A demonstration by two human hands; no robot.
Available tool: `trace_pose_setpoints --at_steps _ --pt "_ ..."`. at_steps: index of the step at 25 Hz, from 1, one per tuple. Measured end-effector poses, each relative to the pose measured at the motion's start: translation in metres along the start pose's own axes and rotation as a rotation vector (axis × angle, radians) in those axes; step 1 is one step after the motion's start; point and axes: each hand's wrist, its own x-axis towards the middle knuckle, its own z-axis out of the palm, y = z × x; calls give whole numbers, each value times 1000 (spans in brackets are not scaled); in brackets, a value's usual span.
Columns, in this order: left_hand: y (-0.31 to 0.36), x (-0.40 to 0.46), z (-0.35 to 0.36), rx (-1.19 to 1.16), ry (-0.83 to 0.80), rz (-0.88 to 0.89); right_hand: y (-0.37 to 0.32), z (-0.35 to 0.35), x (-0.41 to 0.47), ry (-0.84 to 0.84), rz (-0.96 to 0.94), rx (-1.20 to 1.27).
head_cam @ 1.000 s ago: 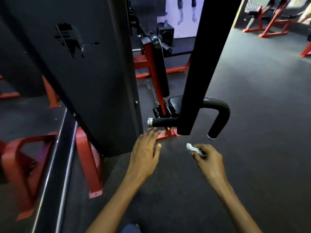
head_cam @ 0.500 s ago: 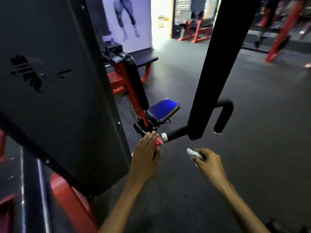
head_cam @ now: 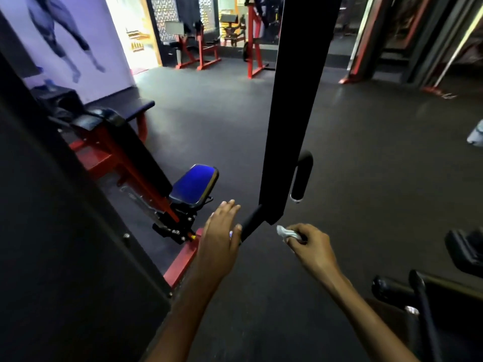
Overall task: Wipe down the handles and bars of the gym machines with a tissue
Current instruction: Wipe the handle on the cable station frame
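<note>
A black swing arm (head_cam: pixel 290 121) hangs down in front of me. A straight black handle (head_cam: pixel 251 222) sticks out of its lower end toward me. A curved black handle (head_cam: pixel 302 176) hooks down on its right side. My left hand (head_cam: pixel 222 236) is flat with fingers apart, and its thumb side touches the near end of the straight handle. My right hand (head_cam: pixel 311 242) is below and right of the arm's end, pinching a crumpled white tissue (head_cam: pixel 286 232) a short way from the handle.
A tall black machine panel (head_cam: pixel 65 231) fills the left. Behind it stand a red-framed seat with a blue pad (head_cam: pixel 194 184) and a black backrest. More black handles (head_cam: pixel 418 291) sit at the lower right. Red machines line the far wall across dark rubber floor (head_cam: pixel 379 165).
My view has swung right and up, showing more of the room. My left hand has reached the end of the straight handle. My right hand keeps the tissue just below the arm.
</note>
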Motion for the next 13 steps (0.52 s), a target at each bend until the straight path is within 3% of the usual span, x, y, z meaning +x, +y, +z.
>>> trace_pose_setpoints --at_steps 5,9,13 --pt "-21 36 4 -1 -21 167 -2 22 17 102 75 29" --pt "-20 81 14 -133 -13 313 -5 32 20 160 161 29" --pt "-25 131 26 -308 1 501 -10 48 22 319 271 58"
